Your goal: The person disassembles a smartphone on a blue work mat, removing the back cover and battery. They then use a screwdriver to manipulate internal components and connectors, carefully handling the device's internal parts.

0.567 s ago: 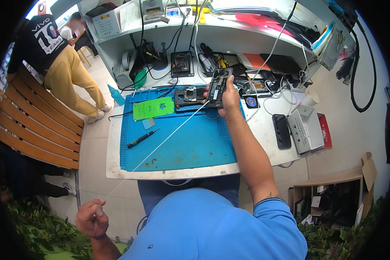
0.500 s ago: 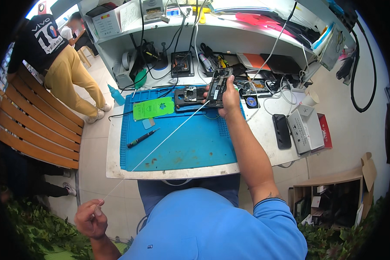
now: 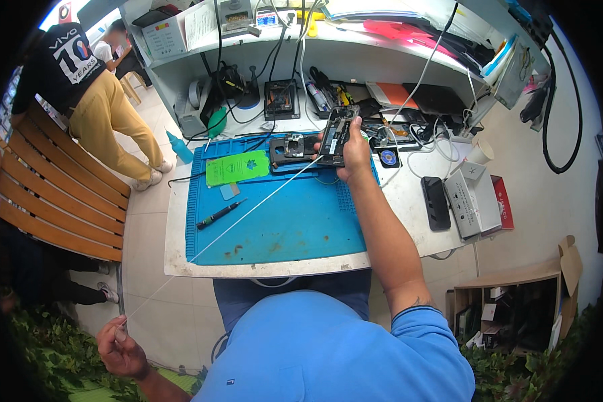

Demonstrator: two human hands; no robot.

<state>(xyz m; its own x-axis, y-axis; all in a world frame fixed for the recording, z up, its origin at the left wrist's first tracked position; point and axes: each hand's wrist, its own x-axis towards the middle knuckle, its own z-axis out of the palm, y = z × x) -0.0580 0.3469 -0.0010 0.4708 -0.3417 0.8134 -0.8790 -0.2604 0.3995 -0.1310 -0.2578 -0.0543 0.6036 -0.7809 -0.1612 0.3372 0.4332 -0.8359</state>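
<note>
In my right hand (image 3: 356, 153) I hold an opened phone (image 3: 336, 134), its dark inner parts showing, above the far edge of a blue work mat (image 3: 295, 224). A thin white adhesive strip (image 3: 254, 208) runs taut from the phone's lower end across the mat and past the table's front edge. Its other end is pinched in the fingers of my left hand (image 3: 122, 350), low at the left, off the table. Beside the phone lies a dark phone frame part (image 3: 291, 149). A green card (image 3: 238, 169) and a screwdriver (image 3: 221, 213) rest on the mat.
Right of the mat are a dark phone (image 3: 435, 203), an open white box (image 3: 474, 201) and tangled white cables (image 3: 435, 144). A green blower (image 3: 217, 122) and a blue bottle (image 3: 179, 147) stand at the left. A wooden bench (image 3: 60, 187) and another person (image 3: 80, 87) are beyond.
My left hand has moved farther left and down, drawing the white adhesive strip out longer. My right hand and the opened phone have hardly moved.
</note>
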